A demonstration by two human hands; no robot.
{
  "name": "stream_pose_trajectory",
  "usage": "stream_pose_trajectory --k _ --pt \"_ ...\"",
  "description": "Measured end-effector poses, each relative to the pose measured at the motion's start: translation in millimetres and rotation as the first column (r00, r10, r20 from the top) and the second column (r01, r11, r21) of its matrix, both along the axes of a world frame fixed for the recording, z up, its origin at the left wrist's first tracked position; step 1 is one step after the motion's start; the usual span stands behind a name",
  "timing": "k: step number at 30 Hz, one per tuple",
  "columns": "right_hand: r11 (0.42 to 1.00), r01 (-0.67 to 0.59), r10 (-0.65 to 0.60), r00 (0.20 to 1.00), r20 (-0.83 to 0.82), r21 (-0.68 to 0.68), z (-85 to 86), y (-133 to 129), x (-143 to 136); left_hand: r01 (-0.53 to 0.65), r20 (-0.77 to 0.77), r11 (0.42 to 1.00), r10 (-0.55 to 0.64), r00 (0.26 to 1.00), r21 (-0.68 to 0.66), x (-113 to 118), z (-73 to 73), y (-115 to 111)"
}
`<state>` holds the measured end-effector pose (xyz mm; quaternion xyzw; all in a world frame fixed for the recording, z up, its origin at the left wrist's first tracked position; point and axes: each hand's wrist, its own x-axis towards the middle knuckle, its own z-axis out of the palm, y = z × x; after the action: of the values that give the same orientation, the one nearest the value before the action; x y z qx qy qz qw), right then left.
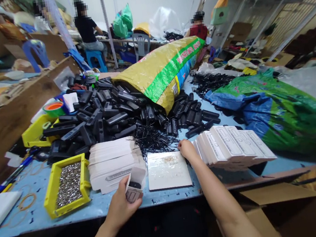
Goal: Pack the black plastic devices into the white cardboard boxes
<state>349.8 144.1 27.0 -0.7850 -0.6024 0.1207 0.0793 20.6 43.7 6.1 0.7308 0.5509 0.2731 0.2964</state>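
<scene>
My left hand (pixel 126 199) is closed round a small white printed box (pixel 134 193), held near the table's front edge. The box's top flap stands up, and a dark object shows in its opening. At the far right corner of a white board (pixel 169 175), my right hand (pixel 187 149) has its fingers drawn together; whatever is in them is too small to tell. Just beyond it lies a tangle of thin black pieces (pixel 152 138). A stack of flat white boxes (pixel 113 160) sits behind my left hand, and a row of printed white boxes (pixel 229 145) stands right of my right hand.
A yellow bin (pixel 48 204) of small metal parts stands at the left. Black plastic cases (pixel 95 120) are heaped behind, spilling from a yellow-green sack (pixel 165 70). A green and blue bag (pixel 281 108) lies at right; an open carton (pixel 279 193) is below the edge. Other people sit farther back.
</scene>
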Motion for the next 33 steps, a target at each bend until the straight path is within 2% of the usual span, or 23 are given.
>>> stream_pose_trajectory --k 2,5,8,11,14,16,17,18,19,20,21,23,24,25,27,29,30,32,33 --pt "0.998 -0.044 0.046 0.998 0.051 -0.041 -1.8 4.6 3.3 0.019 0.004 1.0 -0.019 1.0 0.001 -0.4 0.8 0.5" --pt "0.992 -0.106 0.113 0.987 0.112 -0.07 1.0 3.0 -14.0 0.023 -0.01 1.0 -0.023 1.0 -0.003 2.0 2.8 4.2" --pt "0.984 -0.156 0.167 0.978 0.125 -0.089 7.4 2.0 -33.3 0.076 -0.057 0.997 -0.077 0.995 -0.018 6.1 3.6 12.0" --pt "0.981 -0.175 0.183 0.978 0.1 -0.083 17.9 2.2 -40.6 0.135 -0.085 0.991 -0.136 0.987 -0.015 9.6 1.7 19.5" --pt "0.977 -0.208 0.21 0.977 0.034 -0.038 29.8 -8.1 -49.5 0.116 -0.066 0.993 -0.117 0.991 -0.005 12.1 -0.8 22.4" --pt "0.969 -0.215 0.237 0.95 -0.203 0.122 33.0 -25.0 -67.2 0.099 -0.056 0.995 -0.098 0.994 0.003 13.8 -1.7 21.6" --pt "0.955 -0.175 0.258 0.889 -0.378 0.241 32.2 -35.6 -79.6 0.092 -0.054 0.996 -0.092 0.994 0.004 14.7 -2.1 20.8" --pt "0.931 -0.102 0.293 0.781 -0.551 0.351 30.0 -46.7 -93.2 0.08 -0.051 0.997 -0.08 0.995 0.004 15.4 -2.7 19.8" --pt "0.904 -0.037 0.336 0.678 -0.653 0.426 26.8 -57.2 -106.9 0.061 -0.047 0.998 -0.061 0.997 0.006 16.0 -3.7 18.8" --pt "0.88 -0.022 0.386 0.614 -0.688 0.474 23.1 -66.1 -119.4 0.038 -0.038 0.999 -0.037 0.999 0.011 16.4 -5.1 18.0" --pt "0.86 -0.053 0.434 0.599 -0.673 0.507 19.1 -73.0 -129.8 0.018 -0.023 1.0 -0.017 1.0 0.026 16.4 -6.9 17.3" --pt "0.829 -0.127 0.494 0.622 -0.607 0.545 10.4 -79.3 -142.9 0.001 0.014 0.997 -0.003 1.0 0.083 15.7 -11.8 16.7" --pt "0.829 -0.104 0.487 0.619 -0.617 0.55 5.7 -79.4 -146.1 0.012 0.031 0.993 -0.016 0.999 0.118 15.3 -14.3 16.8" --pt "0.843 -0.047 0.458 0.586 -0.669 0.537 0.6 -78.3 -147.9 0.032 0.045 0.989 -0.039 0.998 0.147 15.2 -16.5 17.2" --pt "0.886 0.05 0.397 0.431 -0.81 0.461 -10.3 -75.0 -150.4 0.075 0.065 0.984 -0.087 0.994 0.163 16.3 -18.8 18.6" --pt "0.902 -0.013 0.416 0.288 -0.862 0.431 -20.1 -73.7 -154.1 0.097 0.099 0.99 -0.107 0.989 0.104 19.7 -17.5 20.6" --pt "0.886 -0.077 0.462 0.254 -0.85 0.458 -23.5 -74.0 -156.4 0.105 0.122 0.993 -0.111 0.986 0.054 21.9 -15.6 21.5" --pt "0.84 -0.149 0.542 0.234 -0.807 0.521 -26.4 -75.6 -160.6 0.101 0.162 0.994 -0.093 0.982 -0.04 26.0 -10.7 22.8" --pt "0.837 -0.157 0.547 0.229 -0.806 0.524 -25.9 -76.3 -162.1 0.094 0.168 0.993 -0.081 0.982 -0.073 27.2 -8.4 23.0"
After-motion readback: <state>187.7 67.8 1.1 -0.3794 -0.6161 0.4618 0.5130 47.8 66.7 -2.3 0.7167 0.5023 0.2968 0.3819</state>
